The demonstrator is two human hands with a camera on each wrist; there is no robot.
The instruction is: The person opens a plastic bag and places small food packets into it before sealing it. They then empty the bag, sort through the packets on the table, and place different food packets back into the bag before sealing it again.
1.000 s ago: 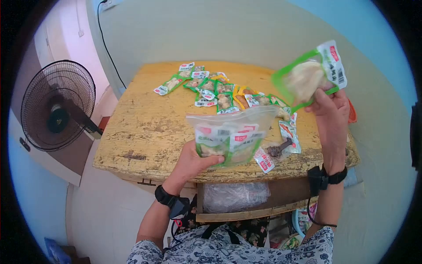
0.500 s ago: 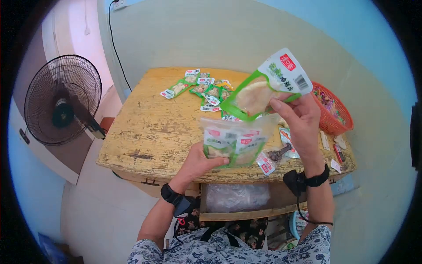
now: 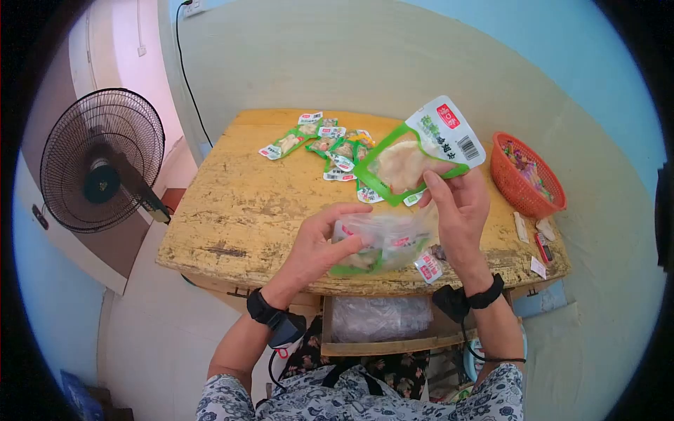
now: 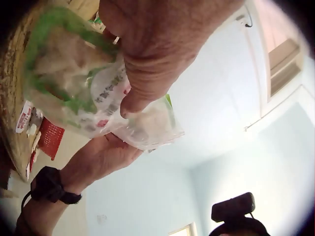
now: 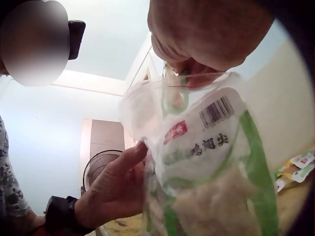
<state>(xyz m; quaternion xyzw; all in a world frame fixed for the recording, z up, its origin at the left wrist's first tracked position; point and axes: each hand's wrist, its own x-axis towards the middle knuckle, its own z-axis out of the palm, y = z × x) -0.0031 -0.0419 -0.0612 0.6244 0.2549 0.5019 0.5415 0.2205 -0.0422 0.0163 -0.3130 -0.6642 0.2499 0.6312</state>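
In the head view my left hand (image 3: 312,249) grips a clear zip bag (image 3: 404,242) by its left side, thumb across the front. Green-and-white food packets show through its plastic; the right wrist view shows one packet (image 5: 197,142) with a barcode inside. My right hand (image 3: 463,217) holds another green-and-white packet (image 3: 407,165) of pale food, thumb over its lower edge, tilted above the bag. In the right wrist view the fingers (image 5: 202,73) of the right hand are right at the bag's mouth. A small white packet (image 3: 428,266) lies on the table just right of the bag.
More packets (image 3: 344,151) lie heaped at the back of the worn yellow table (image 3: 225,203). A red basket (image 3: 526,193) with colourful wrapped items stands at the right. Below, an open drawer (image 3: 393,345) holds clear plastic. A fan (image 3: 102,158) stands at left.
My right hand has brought its packet left and down from the right side to over the zip bag. The bag's top, upright before, now looks bunched and tipped between the hands.
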